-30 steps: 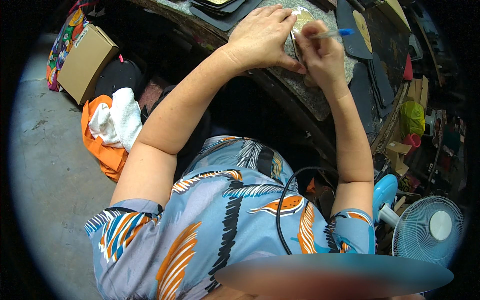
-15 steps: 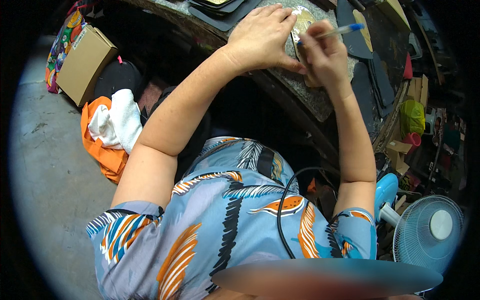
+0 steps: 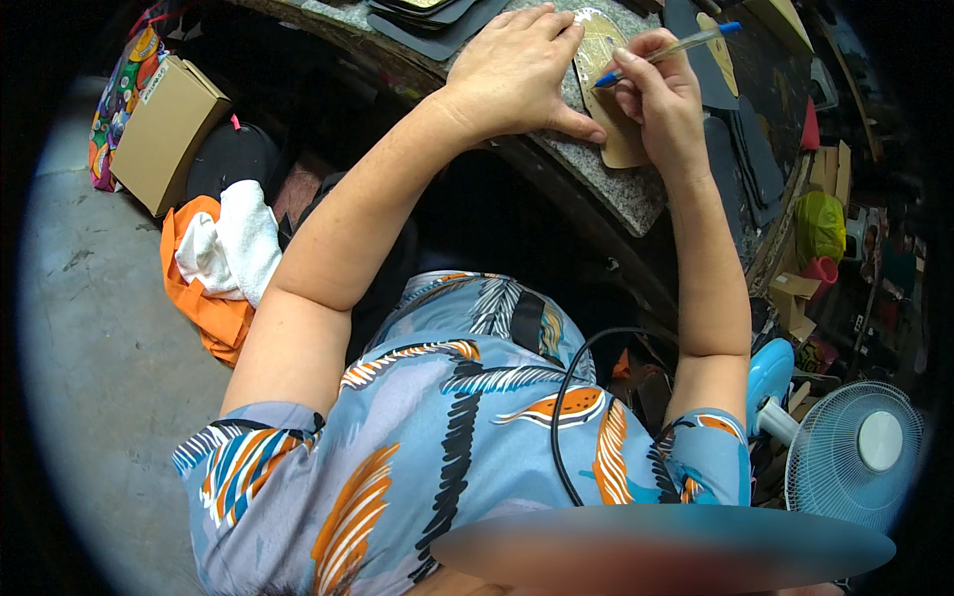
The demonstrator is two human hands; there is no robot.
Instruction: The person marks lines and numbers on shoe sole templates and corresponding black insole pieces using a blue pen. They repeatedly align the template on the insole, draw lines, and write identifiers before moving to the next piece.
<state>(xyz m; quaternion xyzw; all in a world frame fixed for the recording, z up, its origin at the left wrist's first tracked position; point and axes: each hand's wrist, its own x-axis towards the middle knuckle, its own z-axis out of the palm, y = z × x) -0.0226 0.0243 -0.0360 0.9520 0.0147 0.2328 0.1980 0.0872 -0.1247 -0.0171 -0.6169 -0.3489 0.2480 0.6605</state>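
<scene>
A tan, sole-shaped piece with markings on its upper part lies on a speckled stone slab. My left hand rests along its left side, fingers stretched out and thumb reaching onto the piece's edge. Between thumb and fingers, my right hand holds a clear pen with a blue tip and blue end. The pen slants over the sole-shaped piece, its tip at or just above the surface; actual contact is hard to make out.
Stacked dark sole-shaped sheets lie beyond my left hand, and more dark pieces sit right of my right hand. A cardboard box and an orange bag stand at left. A white fan is at lower right.
My right hand has shifted slightly right and turned, showing the pen's tip and more of the tan piece. My left hand has barely moved.
</scene>
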